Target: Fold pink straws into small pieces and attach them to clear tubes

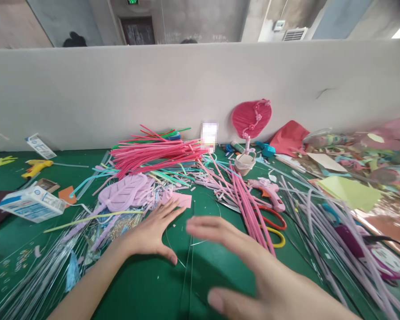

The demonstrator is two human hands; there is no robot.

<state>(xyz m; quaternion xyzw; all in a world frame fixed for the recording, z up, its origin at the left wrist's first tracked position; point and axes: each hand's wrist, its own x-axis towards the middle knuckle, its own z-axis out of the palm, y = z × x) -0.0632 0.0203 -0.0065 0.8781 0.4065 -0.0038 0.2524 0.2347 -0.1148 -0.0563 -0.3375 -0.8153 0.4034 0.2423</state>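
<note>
My left hand [151,229] lies with its fingers spread on the green table [146,293], its fingertips at a small pink piece of paper [183,200]. Above the table, to its right, my right hand [250,258] hovers with thumb and fingers wide apart and nothing in its grasp. Between the hands run thin straight wires [190,249]. A leaf shape made of lilac pipe cleaners [123,193] sits just beyond my left hand. Past my right hand lie pink pipe cleaners [250,209] across scissors [275,218] with red and yellow handles.
A heap of red and pink pipe cleaners [156,155] lies near the pale partition [120,93]. At the right are a pink glue gun [268,191], lilac stems [320,240] and a round red fan shape [251,118] above a small pot [244,164]. A milk carton [33,204] stands left.
</note>
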